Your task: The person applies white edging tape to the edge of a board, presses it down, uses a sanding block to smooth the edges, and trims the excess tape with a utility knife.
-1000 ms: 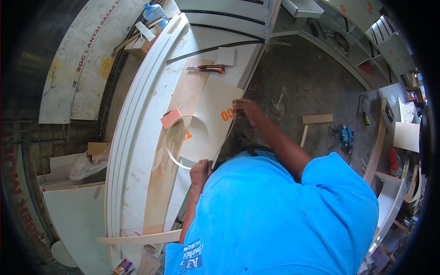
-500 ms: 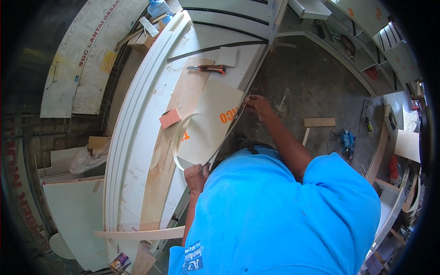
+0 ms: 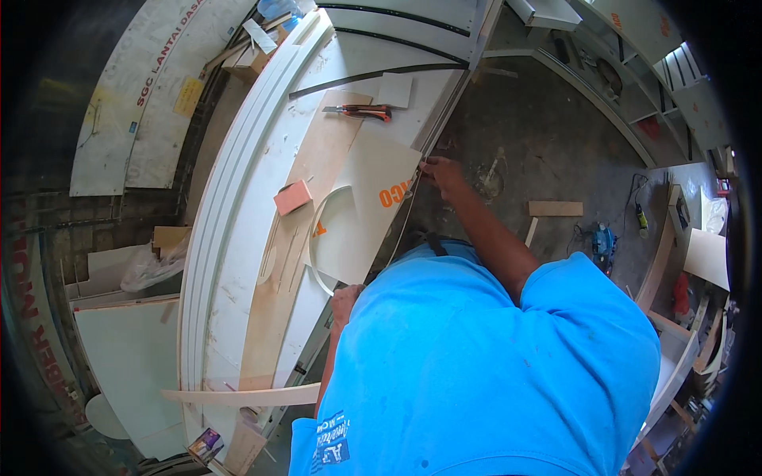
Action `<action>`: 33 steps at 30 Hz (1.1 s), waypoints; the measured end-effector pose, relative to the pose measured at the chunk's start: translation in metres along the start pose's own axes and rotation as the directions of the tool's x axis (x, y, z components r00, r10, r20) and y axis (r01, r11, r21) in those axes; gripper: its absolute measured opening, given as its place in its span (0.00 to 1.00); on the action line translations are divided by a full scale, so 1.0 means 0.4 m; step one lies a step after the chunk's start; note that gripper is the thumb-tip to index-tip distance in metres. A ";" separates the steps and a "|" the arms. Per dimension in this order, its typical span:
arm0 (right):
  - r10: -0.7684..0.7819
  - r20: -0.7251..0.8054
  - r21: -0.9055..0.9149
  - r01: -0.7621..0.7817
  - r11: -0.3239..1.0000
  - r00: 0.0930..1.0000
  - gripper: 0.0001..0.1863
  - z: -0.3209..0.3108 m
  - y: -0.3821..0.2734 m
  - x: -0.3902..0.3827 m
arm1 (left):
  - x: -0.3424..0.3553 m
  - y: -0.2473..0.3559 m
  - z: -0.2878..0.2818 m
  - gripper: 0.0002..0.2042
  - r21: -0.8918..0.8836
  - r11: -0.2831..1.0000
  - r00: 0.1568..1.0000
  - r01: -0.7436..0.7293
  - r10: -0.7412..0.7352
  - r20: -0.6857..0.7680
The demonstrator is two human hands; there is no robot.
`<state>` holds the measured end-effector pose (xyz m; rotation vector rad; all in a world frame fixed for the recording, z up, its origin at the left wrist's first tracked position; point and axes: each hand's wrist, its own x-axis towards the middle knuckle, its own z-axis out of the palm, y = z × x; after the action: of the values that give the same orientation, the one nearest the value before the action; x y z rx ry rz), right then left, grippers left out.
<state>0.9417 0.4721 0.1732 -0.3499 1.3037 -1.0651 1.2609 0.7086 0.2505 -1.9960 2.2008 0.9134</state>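
My left hand (image 3: pixel 346 300), partly hidden by my blue shirt, is closed on a thin pale strip (image 3: pixel 314 246) that curls in a loop beside a cream board with orange lettering (image 3: pixel 365 206). My right hand (image 3: pixel 436 170) pinches the strip along that board's right edge, near its upper corner. The board lies on a plywood plank (image 3: pixel 270 333) atop a long white bench (image 3: pixel 230 262). A pink block (image 3: pixel 292 197) sits left of the loop. A utility knife (image 3: pixel 357 112) with orange-and-black handle and a small white square (image 3: pixel 394 90) lie above the board.
A curved wooden strip (image 3: pixel 238 394) crosses the bench's near end. Panels and cardboard (image 3: pixel 171 238) stand at left. On the concrete floor at right are a blue power tool (image 3: pixel 603 242), a short plank (image 3: pixel 556 208) and cords. White cabinet frames (image 3: pixel 635 87) stand beyond.
My right hand has moved up along the board's edge, away from me. The strip's loop has narrowed and shifted right, and my left hand has slipped further behind my shirt.
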 end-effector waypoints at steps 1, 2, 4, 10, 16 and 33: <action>0.000 -0.005 0.001 0.000 1.000 1.000 0.17 0.004 0.001 -0.001 | 0.000 0.000 -0.001 0.11 -0.001 1.000 1.000 0.001 -0.001 0.000; 0.000 -0.010 0.001 0.000 1.000 1.000 0.18 0.008 0.002 -0.002 | -0.001 -0.001 -0.002 0.11 -0.029 0.999 0.998 -0.034 0.033 -0.046; 0.013 -0.006 -0.026 -0.013 1.000 1.000 0.18 0.011 -0.003 -0.002 | -0.008 -0.003 0.001 0.11 -0.056 0.996 0.994 -0.067 0.061 -0.092; 0.039 -0.010 -0.080 -0.040 0.996 0.999 0.18 0.009 0.000 -0.001 | -0.014 0.011 -0.003 0.12 -0.142 0.989 0.996 0.034 -0.045 -0.074; 0.032 -0.013 -0.091 -0.034 0.995 0.999 0.18 0.028 -0.023 -0.038 | -0.024 -0.011 0.035 0.12 -0.061 0.998 0.983 -0.003 -0.009 -0.182; -0.010 -0.029 0.051 0.012 0.999 1.000 0.16 0.033 -0.007 -0.035 | 0.005 0.045 -0.026 0.12 -0.355 0.922 0.924 0.155 -0.263 -0.279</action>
<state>0.9538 0.4773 0.1878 -0.3048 1.2986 -1.1142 1.2477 0.7022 0.2653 -2.6501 2.0171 1.0452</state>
